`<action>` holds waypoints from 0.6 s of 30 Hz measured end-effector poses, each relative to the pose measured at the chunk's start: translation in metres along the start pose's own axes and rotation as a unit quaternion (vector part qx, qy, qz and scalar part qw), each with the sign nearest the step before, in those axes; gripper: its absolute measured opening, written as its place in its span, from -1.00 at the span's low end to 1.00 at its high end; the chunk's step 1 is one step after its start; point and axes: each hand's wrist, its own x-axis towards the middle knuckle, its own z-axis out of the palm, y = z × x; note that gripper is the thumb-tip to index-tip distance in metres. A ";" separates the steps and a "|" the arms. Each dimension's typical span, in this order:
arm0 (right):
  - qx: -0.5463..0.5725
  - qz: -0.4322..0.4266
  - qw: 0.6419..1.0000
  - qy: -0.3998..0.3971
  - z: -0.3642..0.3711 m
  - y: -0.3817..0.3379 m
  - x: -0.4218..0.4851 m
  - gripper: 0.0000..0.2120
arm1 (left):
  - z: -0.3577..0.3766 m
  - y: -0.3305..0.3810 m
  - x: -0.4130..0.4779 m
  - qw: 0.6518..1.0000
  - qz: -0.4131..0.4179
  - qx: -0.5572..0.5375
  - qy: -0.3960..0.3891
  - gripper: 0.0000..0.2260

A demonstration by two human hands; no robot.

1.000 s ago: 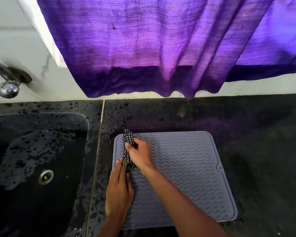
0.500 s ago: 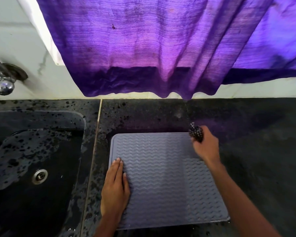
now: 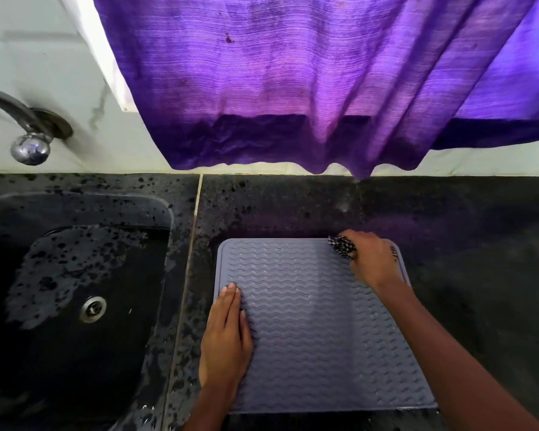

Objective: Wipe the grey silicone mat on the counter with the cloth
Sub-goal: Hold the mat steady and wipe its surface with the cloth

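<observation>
The grey silicone mat with a wavy ribbed surface lies flat on the black counter, right of the sink. My right hand is at the mat's far right corner, closed around a bunched black-and-white checked cloth that presses on the mat. A small bit of cloth also shows past the hand's right side. My left hand lies flat, fingers together, on the mat's left edge, pinning it down.
A black sink with a steel drain sits to the left, its rim wet and speckled. A chrome tap sticks out of the white wall. A purple curtain hangs down to the counter's back edge.
My right hand swept the cloth from the mat's left side across to its far right corner, then came slightly back left. My left hand stayed flat on the left edge.
</observation>
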 end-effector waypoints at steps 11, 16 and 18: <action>0.064 -0.188 0.977 -0.076 0.034 -0.142 0.032 -0.49 | 0.004 -0.002 0.000 1.000 0.014 0.010 0.024 -0.59; 0.066 -0.210 0.971 -0.093 0.042 -0.194 0.040 -0.48 | 0.006 -0.003 0.001 0.999 0.018 0.023 0.019 -0.59; 0.098 -0.210 0.968 -0.097 0.041 -0.196 0.042 -0.46 | 0.006 -0.003 0.001 0.999 0.018 0.026 0.023 -0.59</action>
